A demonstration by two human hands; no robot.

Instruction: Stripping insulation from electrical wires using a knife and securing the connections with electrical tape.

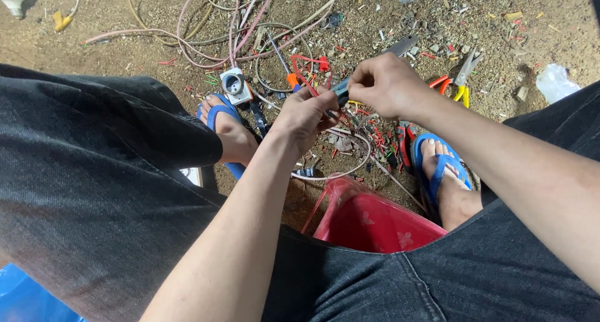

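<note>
Near the centre of the frame, a little above the middle, both my hands meet over the dirt ground (125,47). My right hand (387,84) is curled shut around the dark handle of a knife (369,69), whose grey blade pokes out toward the upper right, past my knuckles. My left hand (306,112) sits just below and to the left, thumb and fingertips pinched together on a thin red wire (307,69) that loops up and leftward from my grip. Blade and wire come together in the small gap between my two fists, though the exact contact point is hidden behind my fingers.

The wire looks light and limp, I judge, with soft plastic skin that would slide if held loosely, so a firm pinch close to the cut keeps it from flopping. The knife is stiff and sharp; I would keep my hold on the handle only, well back from the edge.

Around me: a tangle of pink and beige cables (212,28) in the upper middle, a white socket block (236,85) left of my left hand beside my blue sandal (220,112), and orange-and-yellow handled cutters (459,78) to the right of my right hand. Red insulation scraps (378,137) litter the ground beneath my hands, and a red plastic stool (375,222) shows between my knees at the lower centre.
</note>
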